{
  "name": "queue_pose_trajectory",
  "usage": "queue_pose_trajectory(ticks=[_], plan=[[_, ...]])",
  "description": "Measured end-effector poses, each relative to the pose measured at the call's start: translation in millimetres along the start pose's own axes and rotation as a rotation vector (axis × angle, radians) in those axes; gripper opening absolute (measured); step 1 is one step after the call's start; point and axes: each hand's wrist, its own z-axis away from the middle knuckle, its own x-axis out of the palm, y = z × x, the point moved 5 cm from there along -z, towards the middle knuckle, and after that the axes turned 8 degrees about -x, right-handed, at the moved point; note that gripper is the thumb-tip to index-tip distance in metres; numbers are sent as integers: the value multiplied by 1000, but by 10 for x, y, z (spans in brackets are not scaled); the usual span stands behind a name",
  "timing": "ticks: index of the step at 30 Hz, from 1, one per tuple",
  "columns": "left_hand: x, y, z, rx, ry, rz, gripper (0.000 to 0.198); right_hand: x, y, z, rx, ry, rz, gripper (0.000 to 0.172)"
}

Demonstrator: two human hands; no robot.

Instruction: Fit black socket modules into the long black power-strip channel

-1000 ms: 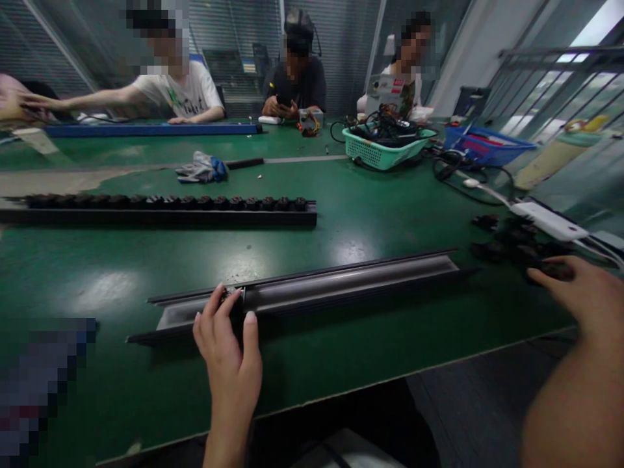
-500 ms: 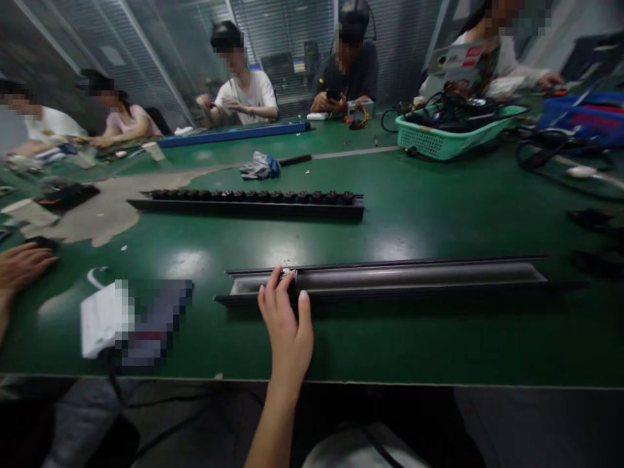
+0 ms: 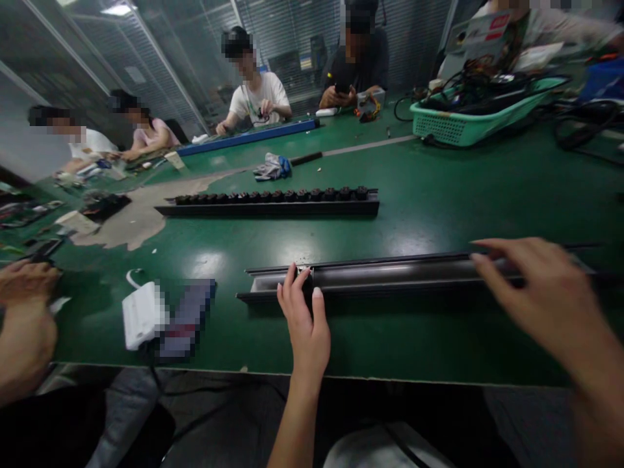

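Note:
A long dark metal rail (image 3: 400, 276) with an open channel lies across the green table (image 3: 439, 195) in front of me. My left hand (image 3: 305, 322) rests at the rail's left part, its fingertips pinched on a small part (image 3: 303, 269) seated in the channel. My right hand (image 3: 536, 292) hovers over the rail's right part, fingers stretched out and slightly blurred, holding nothing.
A second black rail (image 3: 273, 203) filled with several round black sockets lies farther back. A white device (image 3: 143, 315) sits near the front edge, with another person's hand (image 3: 24, 286) beside it. A green basket of cables (image 3: 468, 123), a blue rail (image 3: 248, 136) and seated people line the far side.
My right hand left the black parts at the right, went out of view, and now hovers over the rail. The view turned left. My left hand stayed on the small part.

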Motion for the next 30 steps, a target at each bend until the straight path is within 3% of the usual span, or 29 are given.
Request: queue_pose_trajectory(ticks=[3, 6, 10, 15, 19, 30], plan=[[-32, -33, -1, -44, 18, 86, 35, 181, -601, -400, -77, -3, -49, 33], [-48, -70, 3, -74, 35, 161, 38, 385, -1119, -714, -279, -123, -82, 29], [-52, -104, 18, -112, 69, 202, 43, 579, -1446, -1046, -371, -148, 44, 27], [-58, -118, 32, -151, 93, 229, 43, 843, -1590, -1274, -392, -185, 16, 33], [-58, -129, 27, -160, 87, 233, 45, 969, -1652, -1362, -388, -227, -39, 28], [-49, -138, 36, -165, 77, 237, 44, 993, -1509, -1406, -332, -265, -171, 24]])
